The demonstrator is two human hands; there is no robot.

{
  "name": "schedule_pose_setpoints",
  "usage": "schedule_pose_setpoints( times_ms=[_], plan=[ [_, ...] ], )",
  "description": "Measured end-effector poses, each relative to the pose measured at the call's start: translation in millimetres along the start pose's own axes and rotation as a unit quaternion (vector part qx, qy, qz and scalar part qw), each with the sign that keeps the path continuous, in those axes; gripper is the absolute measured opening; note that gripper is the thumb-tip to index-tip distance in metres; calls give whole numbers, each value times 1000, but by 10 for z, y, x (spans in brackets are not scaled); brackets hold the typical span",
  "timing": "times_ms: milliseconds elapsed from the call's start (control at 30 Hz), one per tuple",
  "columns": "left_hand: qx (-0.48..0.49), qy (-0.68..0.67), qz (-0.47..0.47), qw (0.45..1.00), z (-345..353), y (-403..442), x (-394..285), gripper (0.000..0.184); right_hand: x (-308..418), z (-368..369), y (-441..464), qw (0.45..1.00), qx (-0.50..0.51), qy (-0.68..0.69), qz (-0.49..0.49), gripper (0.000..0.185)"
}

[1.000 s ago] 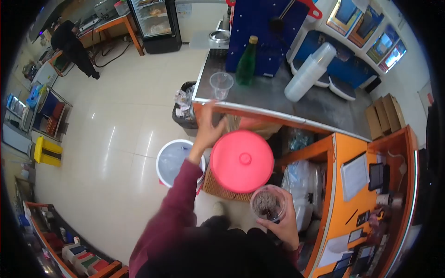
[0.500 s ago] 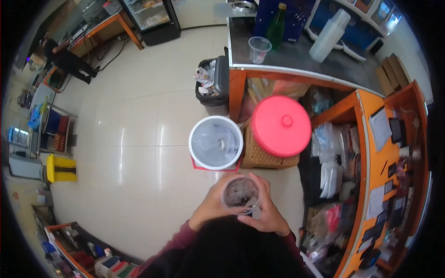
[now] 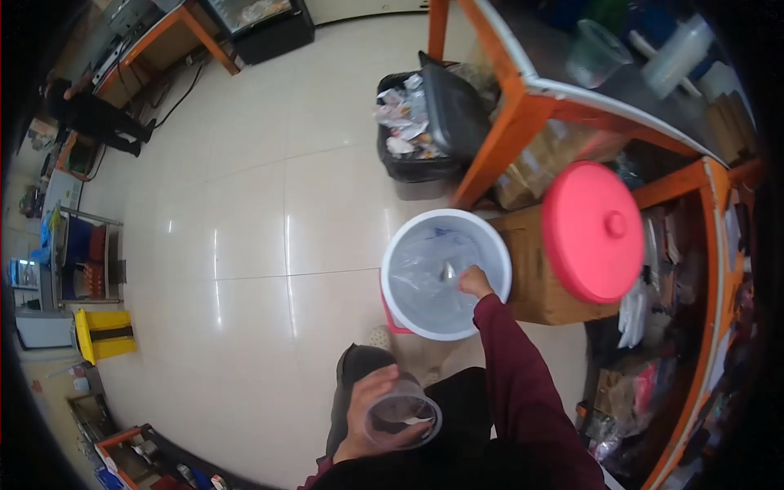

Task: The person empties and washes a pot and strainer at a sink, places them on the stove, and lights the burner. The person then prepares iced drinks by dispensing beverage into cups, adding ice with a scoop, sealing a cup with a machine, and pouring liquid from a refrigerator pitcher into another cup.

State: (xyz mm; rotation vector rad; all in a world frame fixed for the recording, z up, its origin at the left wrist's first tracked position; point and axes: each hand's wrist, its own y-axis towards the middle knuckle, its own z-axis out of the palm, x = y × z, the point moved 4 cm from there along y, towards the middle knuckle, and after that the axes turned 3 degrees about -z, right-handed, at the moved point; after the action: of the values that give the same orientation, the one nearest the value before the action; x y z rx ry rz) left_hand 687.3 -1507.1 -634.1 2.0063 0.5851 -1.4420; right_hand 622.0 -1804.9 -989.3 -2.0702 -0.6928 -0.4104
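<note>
Blue marks (image 3: 447,236), perhaps lettering, in bucket (image 3: 445,215)

The cup (image 3: 402,415) is clear, glossy plastic, the bucket (image 3: 403,311) smooth plastic, the sleeve (image 3: 527,367) matt cloth, the floor (image 3: 245,237) glossy.

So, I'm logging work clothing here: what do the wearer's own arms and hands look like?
The right sleeve is long, plain-looking and maroon, reaching about the wrist; a little of the left sleeve, also maroon, shows near the bottom edge. The left hand and right hand wear no gloves.
</note>
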Motion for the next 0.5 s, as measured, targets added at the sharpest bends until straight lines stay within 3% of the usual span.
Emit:
schedule_pose_setpoints(
  times_ms=[33,100,200,267,300,367,400,500],
  plan=[
    [-5,-7,6,1000,-1,-44,254,82,-72,156,255,982,10,-191,-8,24],
    [-17,-24,26,999,37,-141,763,82,-687,718,662,992,-66,-100,-42,30],
    [-17,-31,44,998,161,-369,1494,82,-1973,1494,1467,947,-91,-290,-108,36],
    [-8,-32,50,998,259,-499,1942,86,-2558,1469,1767,998,-37,-29,-53,41],
    [-19,-47,52,997,268,-517,2088,71,-2017,1393,1573,963,-4,-257,-74,40],
    [-40,-78,57,995,278,-533,2402,43,-1607,1125,1426,937,45,-314,-145,40],
    [-10,-87,65,994,296,-559,2551,79,-1412,985,1364,921,66,-339,-181,40],
    [-46,-84,102,990,222,-599,2812,77,-1071,581,993,954,3,-274,-124,43]
  ],
)
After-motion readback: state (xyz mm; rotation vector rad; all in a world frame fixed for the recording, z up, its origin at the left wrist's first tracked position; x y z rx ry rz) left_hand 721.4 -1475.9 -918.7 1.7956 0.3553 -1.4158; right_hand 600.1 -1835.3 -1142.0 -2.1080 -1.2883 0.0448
